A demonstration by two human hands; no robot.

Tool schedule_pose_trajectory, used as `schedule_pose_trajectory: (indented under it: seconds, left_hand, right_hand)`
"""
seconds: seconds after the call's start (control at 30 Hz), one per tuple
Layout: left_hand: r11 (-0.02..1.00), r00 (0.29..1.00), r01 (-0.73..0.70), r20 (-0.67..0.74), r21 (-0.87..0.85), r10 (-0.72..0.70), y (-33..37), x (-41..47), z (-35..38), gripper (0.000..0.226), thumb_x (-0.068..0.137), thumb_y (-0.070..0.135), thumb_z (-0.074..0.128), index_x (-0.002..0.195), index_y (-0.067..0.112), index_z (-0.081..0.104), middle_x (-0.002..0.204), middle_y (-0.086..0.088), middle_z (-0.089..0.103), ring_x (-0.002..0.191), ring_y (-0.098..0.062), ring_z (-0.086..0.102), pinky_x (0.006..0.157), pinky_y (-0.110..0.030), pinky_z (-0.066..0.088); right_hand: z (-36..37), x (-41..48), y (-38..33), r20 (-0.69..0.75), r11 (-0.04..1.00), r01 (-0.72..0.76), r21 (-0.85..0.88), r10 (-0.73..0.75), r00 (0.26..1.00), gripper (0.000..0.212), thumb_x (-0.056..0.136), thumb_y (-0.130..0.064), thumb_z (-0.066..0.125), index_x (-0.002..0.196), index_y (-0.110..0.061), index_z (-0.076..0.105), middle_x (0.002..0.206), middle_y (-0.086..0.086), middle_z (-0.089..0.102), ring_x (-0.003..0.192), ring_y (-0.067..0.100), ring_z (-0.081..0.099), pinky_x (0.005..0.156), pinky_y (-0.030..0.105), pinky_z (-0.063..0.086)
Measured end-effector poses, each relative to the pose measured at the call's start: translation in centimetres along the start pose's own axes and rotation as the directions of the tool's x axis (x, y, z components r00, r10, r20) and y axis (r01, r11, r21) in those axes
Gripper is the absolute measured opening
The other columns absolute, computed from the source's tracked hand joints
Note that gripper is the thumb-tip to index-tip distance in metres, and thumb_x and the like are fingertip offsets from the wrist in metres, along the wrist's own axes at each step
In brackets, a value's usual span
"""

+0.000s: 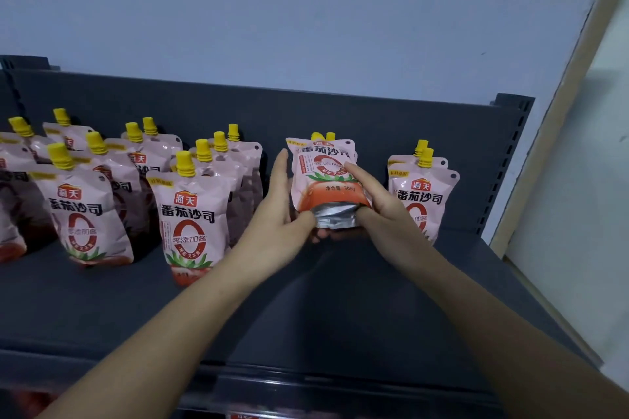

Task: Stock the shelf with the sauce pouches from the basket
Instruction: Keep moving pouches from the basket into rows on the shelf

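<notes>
Leaning sauce pouch point(323, 177) between fingers point(360, 177) of left hand point(282, 209) and right hand point(384, 211)

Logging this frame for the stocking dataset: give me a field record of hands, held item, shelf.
held item: sauce pouch, tilted back, silver base showing
left hand: thumb on the pouch's base, index finger straight along its left side
right hand: fingers curled over its front, thumb at base
shelf: dark grey
left rows: upright pouches, several deep
right row: two upright pouches
basket: not in view
</notes>
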State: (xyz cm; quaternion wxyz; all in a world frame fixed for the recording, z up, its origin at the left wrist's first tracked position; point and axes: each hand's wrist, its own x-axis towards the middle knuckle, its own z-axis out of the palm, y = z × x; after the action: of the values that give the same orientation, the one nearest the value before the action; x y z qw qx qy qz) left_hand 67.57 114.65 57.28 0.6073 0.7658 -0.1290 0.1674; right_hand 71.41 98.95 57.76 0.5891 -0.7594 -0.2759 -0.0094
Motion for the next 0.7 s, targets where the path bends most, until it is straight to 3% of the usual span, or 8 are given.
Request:
schedule_pose_trajectory:
  seconds: [0.07,0.17,0.27,0.4,0.57,0.63,0.7]
  left_hand:
    - [1.000,1.000,-0.006,-0.026,-0.027,0.006,0.2,0.0,0.4,0.084,0.088,-0.001,0.054,0.146,0.035,0.005,0.128,0.017,0.051,0.101,0.009,0.058,0.079,-0.005,0.047]
    - [0.999,0.997,-0.043,-0.068,-0.011,0.042,-0.1,-0.2,0.6,0.068,0.086,0.008,0.064,0.137,0.035,0.028,0.119,0.029,0.050,0.098,0.020,0.055,0.083,-0.003,0.045]
    - [0.998,0.997,-0.056,-0.059,-0.010,0.055,-0.6,-0.3,0.2,0.072,0.085,0.011,0.065,0.146,0.027,0.031,0.130,0.013,0.054,0.110,0.005,0.058,0.096,-0.017,0.047]
    - [0.997,0.997,-0.059,-0.051,-0.050,0.056,-1.1,-0.7,0.0,0.070,0.084,0.014,0.066,0.144,0.025,0.034,0.129,0.009,0.055,0.113,-0.002,0.059,0.095,-0.017,0.048]
    - [0.991,0.947,-0.133,-0.296,-0.014,0.123,-1.5,-0.8,1.1,0.049,0.081,0.004,0.068,0.119,0.031,0.052,0.110,0.022,0.058,0.099,0.015,0.058,0.083,-0.006,0.047]
    - [0.988,0.944,-0.142,-0.310,-0.063,0.116,-1.5,-0.5,1.0,0.045,0.082,-0.001,0.065,0.109,0.034,0.058,0.108,0.022,0.062,0.100,0.008,0.061,0.087,-0.014,0.050]
    - [0.965,0.951,-0.145,-0.301,-0.217,0.075,-1.4,-0.3,0.8,0.041,0.084,-0.005,0.060,0.101,0.032,0.064,0.102,0.016,0.069,0.102,-0.004,0.065,0.085,-0.024,0.055]
  right_hand:
    - [0.5,-0.4,0.5,0.001,0.998,0.044,0.051,-0.044,0.999,0.060,0.092,0.004,0.042,0.132,-0.040,0.038,0.114,-0.022,0.058,0.104,-0.002,0.062,0.085,0.022,0.054]
    - [0.8,-0.8,0.7,0.035,0.994,0.099,0.037,-0.101,0.994,0.053,0.089,-0.019,0.058,0.131,-0.041,0.036,0.111,-0.031,0.059,0.109,-0.008,0.058,0.090,0.014,0.048]
    - [0.9,-0.9,0.9,0.034,0.991,0.129,0.031,-0.130,0.991,0.059,0.081,-0.032,0.059,0.134,-0.039,0.034,0.115,-0.026,0.059,0.110,-0.005,0.059,0.086,0.011,0.047]
    - [1.0,-0.7,1.5,-0.015,0.986,0.167,-0.001,-0.167,0.986,0.054,0.082,-0.031,0.059,0.130,-0.040,0.038,0.116,-0.025,0.059,0.110,-0.005,0.059,0.088,0.012,0.047]
    - [1.9,-0.4,2.2,-0.173,0.961,0.254,-0.110,-0.270,0.947,0.049,0.090,-0.004,0.058,0.129,-0.030,0.045,0.109,-0.025,0.059,0.099,-0.011,0.060,0.085,0.007,0.046]
    - [1.7,-0.2,2.0,-0.175,0.957,0.265,-0.118,-0.283,0.943,0.052,0.090,0.000,0.056,0.131,-0.028,0.042,0.111,-0.024,0.058,0.101,-0.016,0.057,0.085,0.004,0.043]
    - [1.3,-0.1,2.0,-0.164,0.955,0.270,-0.119,-0.287,0.944,0.053,0.090,0.001,0.055,0.133,-0.026,0.040,0.113,-0.023,0.058,0.103,-0.019,0.055,0.086,0.003,0.041]
